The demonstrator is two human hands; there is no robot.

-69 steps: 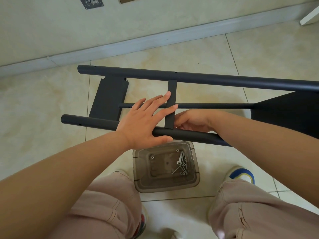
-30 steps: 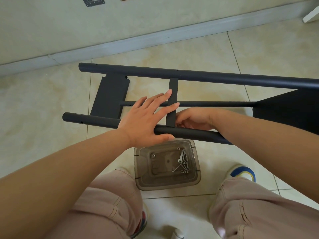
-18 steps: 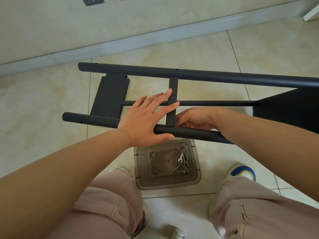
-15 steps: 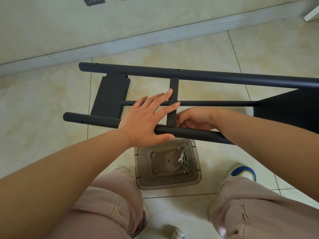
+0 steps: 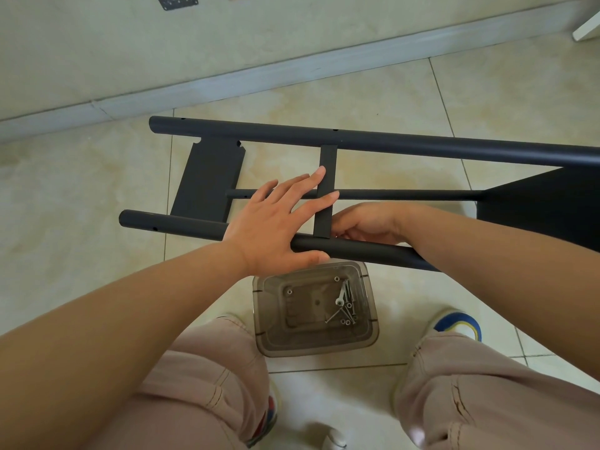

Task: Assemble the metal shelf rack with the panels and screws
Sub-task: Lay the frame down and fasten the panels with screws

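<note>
The black metal rack lies sideways across the floor. Its far tube [image 5: 389, 142] and near tube [image 5: 181, 224] are joined by a narrow panel seen edge-on [image 5: 327, 167]. A flat panel [image 5: 207, 180] sits at the left end and another panel [image 5: 552, 209] at the right. My left hand [image 5: 276, 222] rests flat on the near tube, fingers straight and touching the narrow panel. My right hand [image 5: 367, 224] is curled at the joint of that panel and the near tube; its fingertips are hidden. Several screws [image 5: 344, 302] lie in a clear smoky plastic box [image 5: 269, 323] below.
A thin black rod [image 5: 406, 194] runs between the panels. The wall and its baseboard [image 5: 227, 82] stand just beyond the rack. My knees and shoes flank the box. A white object [image 5: 587, 26] shows at the top right corner.
Both hands stay where they were on the near tube and narrow panel. The view has shifted only slightly.
</note>
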